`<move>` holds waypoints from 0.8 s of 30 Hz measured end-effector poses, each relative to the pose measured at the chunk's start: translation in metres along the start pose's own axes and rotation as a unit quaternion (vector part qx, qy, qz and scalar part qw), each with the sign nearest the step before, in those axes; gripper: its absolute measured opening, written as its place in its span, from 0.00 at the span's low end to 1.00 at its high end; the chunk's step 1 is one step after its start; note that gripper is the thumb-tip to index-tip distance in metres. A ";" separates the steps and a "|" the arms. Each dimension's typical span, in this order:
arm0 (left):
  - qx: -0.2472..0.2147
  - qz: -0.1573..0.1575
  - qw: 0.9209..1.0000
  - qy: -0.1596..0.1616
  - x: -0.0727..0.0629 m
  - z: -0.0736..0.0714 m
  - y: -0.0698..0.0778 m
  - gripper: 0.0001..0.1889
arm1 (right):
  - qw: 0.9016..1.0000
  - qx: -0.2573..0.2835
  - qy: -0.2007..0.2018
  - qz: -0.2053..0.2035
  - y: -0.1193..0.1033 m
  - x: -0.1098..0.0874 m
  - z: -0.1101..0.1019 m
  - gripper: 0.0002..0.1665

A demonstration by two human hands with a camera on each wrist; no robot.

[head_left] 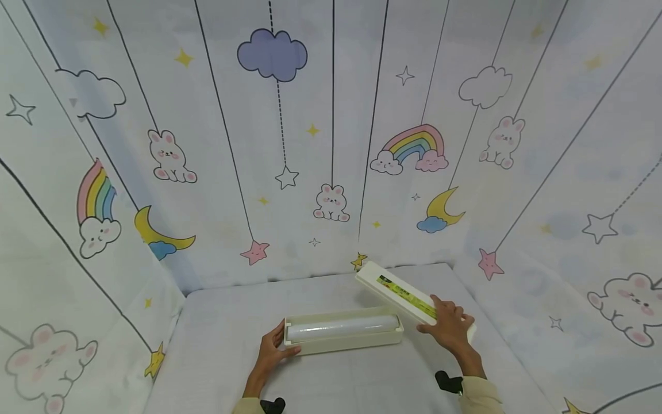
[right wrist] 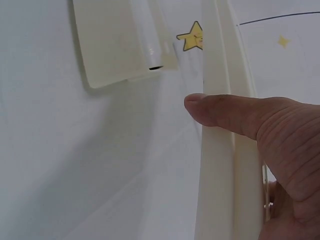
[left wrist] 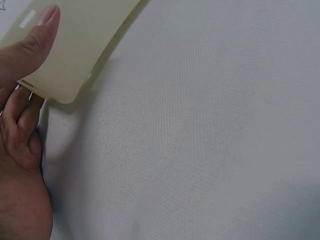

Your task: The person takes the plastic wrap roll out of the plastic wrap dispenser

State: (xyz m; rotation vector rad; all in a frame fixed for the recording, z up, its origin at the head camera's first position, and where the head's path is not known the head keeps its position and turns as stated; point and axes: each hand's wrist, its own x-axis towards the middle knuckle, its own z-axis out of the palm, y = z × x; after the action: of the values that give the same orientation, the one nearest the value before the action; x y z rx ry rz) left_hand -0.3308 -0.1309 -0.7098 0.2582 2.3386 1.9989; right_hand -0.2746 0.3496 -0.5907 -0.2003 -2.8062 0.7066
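A long cream dispenser box (head_left: pixel 351 346) stands on the white cloth with its top off, and a roll of clear plastic wrap (head_left: pixel 341 329) lies inside it. My left hand (head_left: pixel 272 349) grips the box's left end, thumb on the front wall and fingers round the end. In the left wrist view the thumb presses the box's cream wall (left wrist: pixel 75 55). My right hand (head_left: pixel 449 325) holds the cream lid (head_left: pixel 395 292) by its right part, tilted above and to the right of the box. A yellow-green label runs along the lid. In the right wrist view the thumb lies across the lid's edge (right wrist: pixel 217 175).
The white cloth surface (head_left: pixel 222 328) extends round the box to a back edge. Pale cloth walls (head_left: pixel 217 144) printed with rabbits, stars, clouds and rainbows rise behind and on both sides. A black strap piece (head_left: pixel 447 382) sits at the right wrist.
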 end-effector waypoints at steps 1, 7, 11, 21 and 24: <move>0.002 0.004 1.000 0.000 0.000 0.000 0.000 0.54 | 1.000 -0.002 0.000 0.001 0.001 -0.001 0.000 0.57; 0.002 0.017 1.000 -0.002 0.001 0.000 0.003 0.53 | 1.000 0.003 -0.008 0.015 0.003 -0.002 -0.004 0.57; 0.005 0.011 1.000 0.000 0.002 -0.002 0.003 0.53 | 1.000 0.003 -0.010 0.018 0.000 -0.003 -0.006 0.56; 0.003 -0.007 1.000 0.003 0.000 0.000 -0.001 0.54 | 0.999 -0.007 -0.022 0.035 0.001 -0.007 -0.008 0.57; 0.005 -0.007 1.000 0.003 0.001 0.000 -0.002 0.54 | 0.999 -0.009 -0.017 0.033 0.005 -0.008 -0.008 0.58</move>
State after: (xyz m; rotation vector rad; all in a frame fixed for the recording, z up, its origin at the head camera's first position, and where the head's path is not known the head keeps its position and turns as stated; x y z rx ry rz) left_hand -0.3316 -0.1313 -0.7118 0.2355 2.3473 1.9850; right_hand -0.2648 0.3560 -0.5873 -0.2885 -2.8518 0.7058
